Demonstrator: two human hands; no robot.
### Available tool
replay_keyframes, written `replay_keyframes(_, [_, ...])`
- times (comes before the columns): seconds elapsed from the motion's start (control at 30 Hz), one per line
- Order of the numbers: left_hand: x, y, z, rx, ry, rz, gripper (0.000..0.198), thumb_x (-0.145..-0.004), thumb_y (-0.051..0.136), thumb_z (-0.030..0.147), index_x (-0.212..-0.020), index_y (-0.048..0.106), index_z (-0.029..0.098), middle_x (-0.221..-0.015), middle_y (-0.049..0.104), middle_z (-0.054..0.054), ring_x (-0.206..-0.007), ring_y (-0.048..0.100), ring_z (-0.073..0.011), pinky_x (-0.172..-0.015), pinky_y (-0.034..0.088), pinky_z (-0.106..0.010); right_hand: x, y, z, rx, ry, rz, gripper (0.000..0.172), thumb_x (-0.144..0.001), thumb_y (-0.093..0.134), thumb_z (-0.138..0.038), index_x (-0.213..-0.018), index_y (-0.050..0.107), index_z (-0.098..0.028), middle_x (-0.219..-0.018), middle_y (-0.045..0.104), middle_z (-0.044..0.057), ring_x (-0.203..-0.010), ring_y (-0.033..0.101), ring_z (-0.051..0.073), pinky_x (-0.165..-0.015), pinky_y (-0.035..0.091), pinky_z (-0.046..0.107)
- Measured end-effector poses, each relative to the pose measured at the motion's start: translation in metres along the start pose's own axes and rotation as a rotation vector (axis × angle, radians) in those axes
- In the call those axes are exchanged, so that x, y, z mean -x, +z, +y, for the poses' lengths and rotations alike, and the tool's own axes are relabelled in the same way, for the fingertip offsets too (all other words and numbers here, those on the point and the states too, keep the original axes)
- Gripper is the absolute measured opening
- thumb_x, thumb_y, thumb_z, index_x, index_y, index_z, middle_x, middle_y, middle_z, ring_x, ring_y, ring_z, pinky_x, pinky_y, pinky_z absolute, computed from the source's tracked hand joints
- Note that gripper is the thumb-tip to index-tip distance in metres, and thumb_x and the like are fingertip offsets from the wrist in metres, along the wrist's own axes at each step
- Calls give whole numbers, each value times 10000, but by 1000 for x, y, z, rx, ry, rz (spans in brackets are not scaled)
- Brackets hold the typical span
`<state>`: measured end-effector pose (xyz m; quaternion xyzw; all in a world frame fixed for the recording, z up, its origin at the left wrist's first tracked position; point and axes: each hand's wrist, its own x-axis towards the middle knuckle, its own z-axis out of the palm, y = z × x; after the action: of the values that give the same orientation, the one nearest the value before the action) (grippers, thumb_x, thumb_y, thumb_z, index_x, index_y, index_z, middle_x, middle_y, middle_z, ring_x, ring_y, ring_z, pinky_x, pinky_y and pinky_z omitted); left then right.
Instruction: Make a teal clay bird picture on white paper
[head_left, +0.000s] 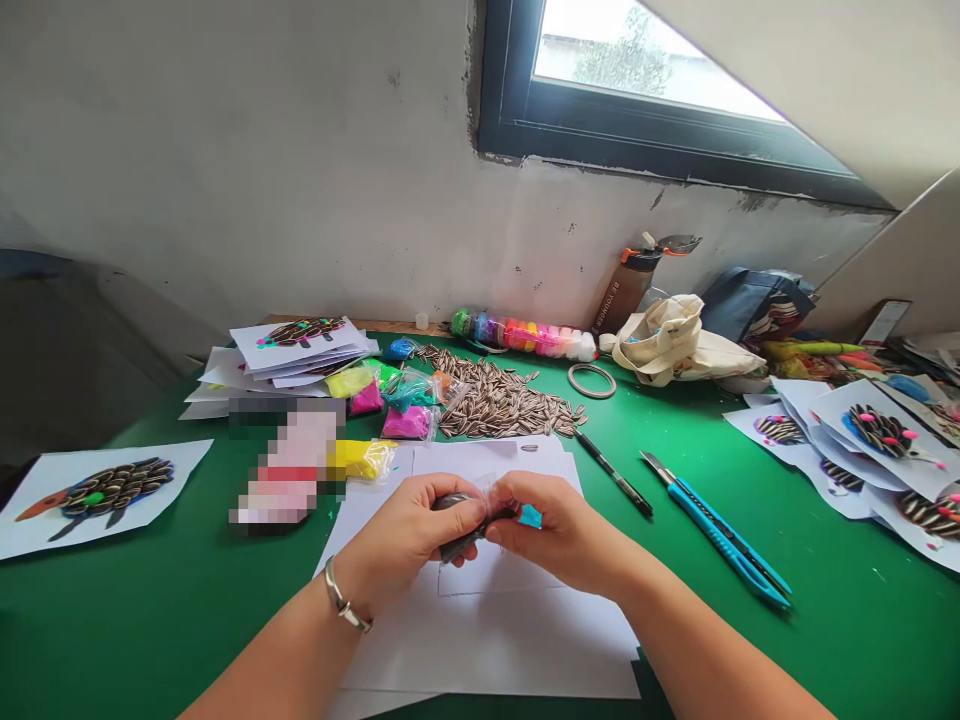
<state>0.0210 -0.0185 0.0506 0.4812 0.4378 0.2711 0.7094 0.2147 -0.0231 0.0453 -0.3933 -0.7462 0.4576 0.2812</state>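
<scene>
Counter (187, 600): one, green-topped, reaching back to the pale wall.
White sheets (487, 650): several, overlapped (their exact number could not be made out), under both hands.
Seed pile (499, 408): one heap of striped seeds behind the sheets, too many to count.
Loose picture (116, 490): one, at the left of the counter, the orange tip of its seed-covered figure pointing left.
Left hand (412, 515): curled round the dark packet (455, 549), thumb pressed on top; one silvery bracelet (341, 605) circled the wrist.
Right hand (559, 520): thumb and forefinger pinching the clear wrapping at the packet's right end.
Utility knife (716, 533): one, blue, right of the sheets, blade pointing away and to the left.
Pen (613, 474): one, black, between sheets and knife, slanted much the same way.
Coloured packets (406, 422): two magenta and one yellow could be counted; others overlapped just left of the seeds.
Dark packet: one, held above the sheets between both hands; its long axis ran crosswise, rising slightly toward the right hand.
Tape ring (592, 396): one, lying flat right of the seeds.
Single seed (529, 448): one, apart from the heap, near the sheets' far edge.
</scene>
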Motion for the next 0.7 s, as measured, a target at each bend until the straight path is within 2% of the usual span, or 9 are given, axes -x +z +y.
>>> replay_keyframes(0.23, [-2,0,-1,19,-16,46,412,-700,744,489,-853,630,124,-610,584,-2,-535,508,-104,-518,330,-226,1,2,2,111,75,58,145,-825,620,-205,-753,494,-204,-720,550,-39,-669,455,109,-595,354,239])
replay_keyframes(0.3, [-3,0,-1,51,-21,51,425,-684,758,495,-857,624,130,-606,590,1,-528,511,-103,-521,352,-227,1,1,4,21,80,78,176,-803,656,-232,-756,489,-204,-721,549,-35,-678,475,115,-606,370,246])
replay_keyframes(0.5, [-6,-3,-5,75,49,126,384,-692,766,467,-847,632,142,-676,598,3,-569,561,-111,-540,384,-228,-4,-1,11,-513,177,108,256,-775,713,-313,-744,490,-192,-673,536,-42,-610,596,132,-581,455,266])
replay_keyframes(0.63, [-8,-5,-8,61,80,156,356,-720,744,447,-869,635,142,-667,607,-3,-574,562,-112,-550,399,-232,-7,-1,11,-558,202,215,221,-785,709,-339,-801,552,-184,-681,612,-19,-591,590,120,-588,465,261])
replay_keyframes(0.7, [-9,-5,-9,38,88,149,327,-741,725,436,-849,633,141,-628,602,2,-549,545,-103,-542,398,-227,-7,0,12,-532,213,224,214,-800,691,-366,-839,595,-179,-709,639,0,-612,589,121,-616,476,269])
